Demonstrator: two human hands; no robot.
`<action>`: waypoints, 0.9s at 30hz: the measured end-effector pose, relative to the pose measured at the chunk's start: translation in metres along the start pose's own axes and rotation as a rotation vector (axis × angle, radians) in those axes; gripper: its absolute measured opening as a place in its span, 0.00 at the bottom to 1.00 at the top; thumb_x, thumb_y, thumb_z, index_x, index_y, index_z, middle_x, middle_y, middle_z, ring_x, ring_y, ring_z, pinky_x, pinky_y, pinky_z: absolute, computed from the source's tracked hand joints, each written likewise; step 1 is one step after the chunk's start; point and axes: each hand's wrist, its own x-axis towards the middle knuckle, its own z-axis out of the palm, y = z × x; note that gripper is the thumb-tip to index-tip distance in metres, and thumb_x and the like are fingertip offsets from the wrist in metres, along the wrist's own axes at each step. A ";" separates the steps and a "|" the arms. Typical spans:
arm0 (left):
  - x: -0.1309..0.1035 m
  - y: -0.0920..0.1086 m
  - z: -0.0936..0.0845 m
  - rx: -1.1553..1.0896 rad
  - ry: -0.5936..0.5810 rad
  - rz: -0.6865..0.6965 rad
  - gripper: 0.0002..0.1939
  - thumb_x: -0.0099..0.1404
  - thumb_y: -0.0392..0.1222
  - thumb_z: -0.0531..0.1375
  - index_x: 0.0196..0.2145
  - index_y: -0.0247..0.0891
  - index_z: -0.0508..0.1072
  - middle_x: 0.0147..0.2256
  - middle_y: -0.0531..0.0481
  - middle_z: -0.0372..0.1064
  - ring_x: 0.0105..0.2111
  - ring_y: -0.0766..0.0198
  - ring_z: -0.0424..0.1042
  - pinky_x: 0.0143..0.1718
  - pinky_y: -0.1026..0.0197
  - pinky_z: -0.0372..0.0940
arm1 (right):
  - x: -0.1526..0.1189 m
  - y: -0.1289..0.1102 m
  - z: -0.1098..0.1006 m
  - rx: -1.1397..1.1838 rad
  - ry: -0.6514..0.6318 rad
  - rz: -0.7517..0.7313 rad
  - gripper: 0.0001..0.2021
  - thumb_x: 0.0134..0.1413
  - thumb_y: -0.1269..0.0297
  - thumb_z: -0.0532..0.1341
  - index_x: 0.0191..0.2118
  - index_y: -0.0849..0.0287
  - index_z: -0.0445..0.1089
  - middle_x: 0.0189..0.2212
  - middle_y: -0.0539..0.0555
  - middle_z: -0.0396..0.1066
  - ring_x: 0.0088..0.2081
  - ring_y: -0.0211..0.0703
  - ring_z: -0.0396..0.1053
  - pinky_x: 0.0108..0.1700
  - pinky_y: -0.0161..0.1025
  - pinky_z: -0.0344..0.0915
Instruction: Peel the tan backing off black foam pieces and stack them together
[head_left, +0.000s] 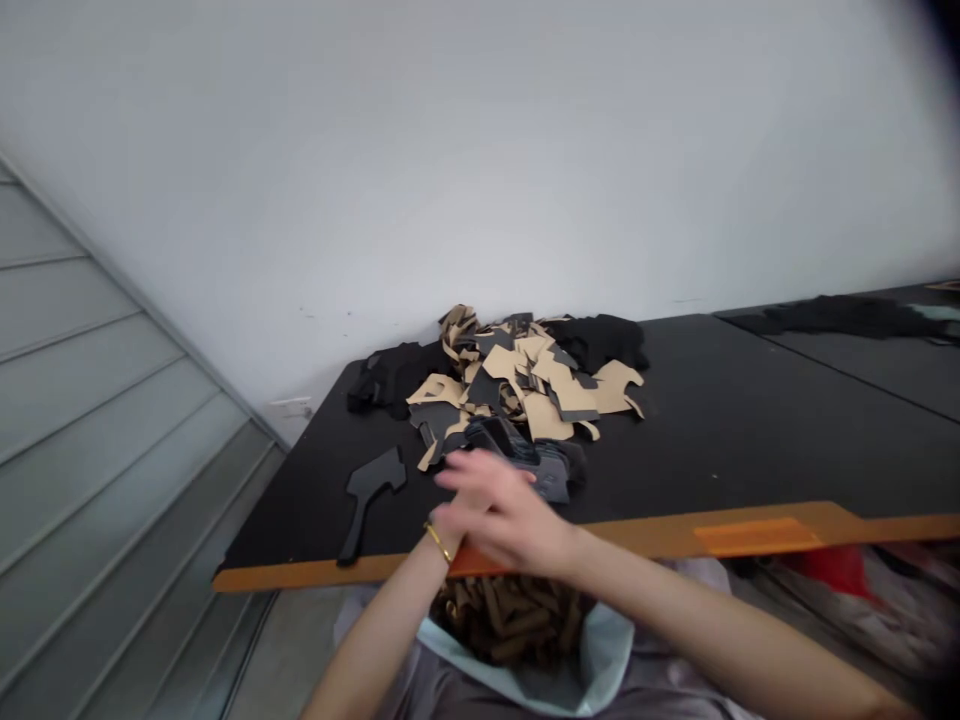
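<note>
Crossing in a blur at the edge of the black surface (pixel 690 440): right hand (pixel 525 520), fingers loosely extended, over left hand (pixel 474 499); left grip mostly covered, hold cannot be told; dark folded pieces (pixel 553 478) just beyond; tan-and-black cutouts (pixel 547 415) heaped behind; black handled piece (pixel 375 475) to the left; brown pieces (pixel 517 620) in pale-blue bag (pixel 607 640) below.

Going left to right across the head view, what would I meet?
Grey slatted panel, black handled piece, heap of tan and dark scraps, bright orange patch on the table's front edge.
</note>
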 end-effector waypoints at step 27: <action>-0.002 0.040 0.005 0.007 -0.100 0.025 0.11 0.55 0.42 0.67 0.33 0.38 0.70 0.56 0.44 0.66 0.56 0.55 0.66 0.63 0.47 0.56 | -0.075 0.071 -0.047 0.492 0.152 0.736 0.20 0.49 0.59 0.67 0.48 0.60 0.67 0.45 0.56 0.71 0.46 0.45 0.70 0.51 0.42 0.65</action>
